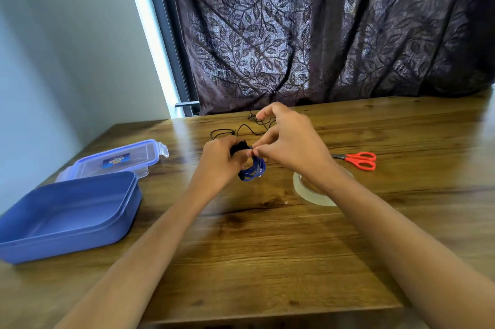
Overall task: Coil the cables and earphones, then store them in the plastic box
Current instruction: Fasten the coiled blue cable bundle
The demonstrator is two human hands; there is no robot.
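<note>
While left hand (219,160) clamps blue cable coil (253,168) above table (267,261), right hand (286,141) pinches its top strand; plastic box (67,216) lies open, well left, nearer left hand.

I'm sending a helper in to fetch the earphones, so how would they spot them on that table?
Start at the wooden table and look to its far edge, by the dark leaf-patterned curtain. The earphones lie there loose, just beyond both hands. They are thin, black and uncoiled, unlike the blue cable, which is coiled and held.
</note>
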